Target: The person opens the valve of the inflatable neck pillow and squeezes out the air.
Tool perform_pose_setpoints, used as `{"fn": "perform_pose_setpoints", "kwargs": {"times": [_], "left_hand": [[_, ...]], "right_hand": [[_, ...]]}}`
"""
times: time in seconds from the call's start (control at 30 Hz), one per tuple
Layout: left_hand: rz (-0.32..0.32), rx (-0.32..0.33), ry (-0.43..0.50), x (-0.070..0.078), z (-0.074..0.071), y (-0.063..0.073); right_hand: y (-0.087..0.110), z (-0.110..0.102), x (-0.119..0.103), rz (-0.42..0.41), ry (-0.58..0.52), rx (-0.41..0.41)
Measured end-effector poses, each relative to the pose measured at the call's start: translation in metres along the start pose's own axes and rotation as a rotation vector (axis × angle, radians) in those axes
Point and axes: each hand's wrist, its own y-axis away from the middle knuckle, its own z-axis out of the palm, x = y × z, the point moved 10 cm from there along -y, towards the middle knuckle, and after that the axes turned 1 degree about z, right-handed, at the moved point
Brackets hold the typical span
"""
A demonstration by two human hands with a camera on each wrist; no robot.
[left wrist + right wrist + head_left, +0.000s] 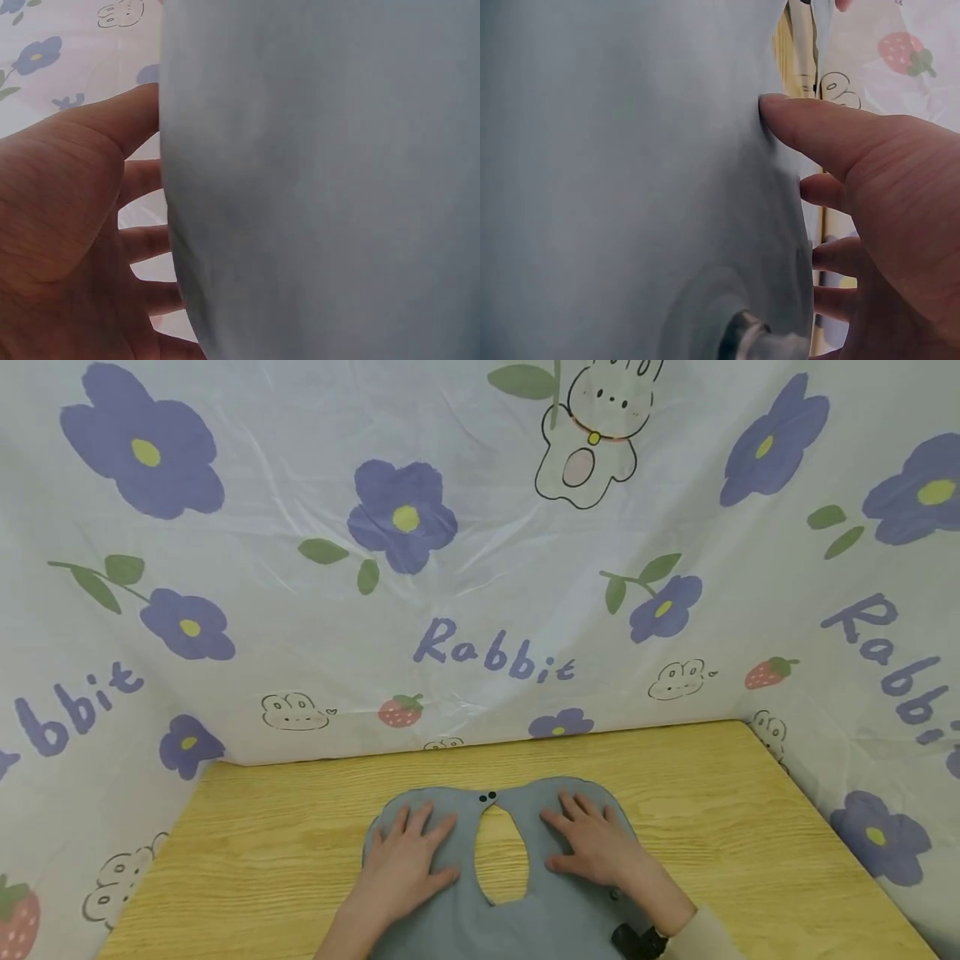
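A grey-blue bib (495, 935) lies spread on the wooden table, its oval neck opening showing the wood beneath. Two dark snaps (487, 797) sit together where the neck straps meet at the top. My left hand (405, 864) rests with spread fingers on the bib's left shoulder. On the right shoulder, the right hand (596, 843) presses flat, fingers also spread. Grey bib cloth (315, 180) fills most of the left wrist view, beside the palm. In the right wrist view, the thumb touches the cloth (630, 150), and a shiny round piece (742, 334) appears low down.
The yellow wood-grain table (285, 835) extends around the bib. A white curtain (285, 635) printed with purple flowers, rabbits and strawberries encloses the back and both sides. A black device (637, 942) is strapped to the right wrist.
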Motion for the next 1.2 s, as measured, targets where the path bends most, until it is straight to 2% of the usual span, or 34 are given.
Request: {"fn": "perform_pose_setpoints", "kwargs": {"times": [0.5, 0.7, 0.83, 1.0, 1.1, 1.2], "left_hand": [[-0.031, -0.014, -0.019, -0.006, 0.004, -0.001], [-0.026, -0.010, -0.025, -0.005, 0.002, 0.004], [-0.021, 0.007, -0.051, 0.001, -0.008, 0.011], [0.021, 0.074, -0.175, 0.017, -0.020, 0.028], [0.055, 0.097, -0.231, 0.028, -0.020, 0.040], [0.101, 0.098, -0.236, 0.036, -0.015, 0.047]], "right_hand": [[-0.001, 0.003, 0.001, -0.010, -0.057, 0.011], [0.003, 0.002, -0.005, -0.082, -0.085, 0.030], [0.010, -0.004, -0.011, -0.135, -0.084, 0.057], [0.024, -0.007, -0.017, -0.164, -0.082, 0.054], [0.033, -0.006, -0.019, -0.171, -0.082, 0.045], [0.039, -0.003, -0.021, -0.176, -0.072, 0.034]]}}
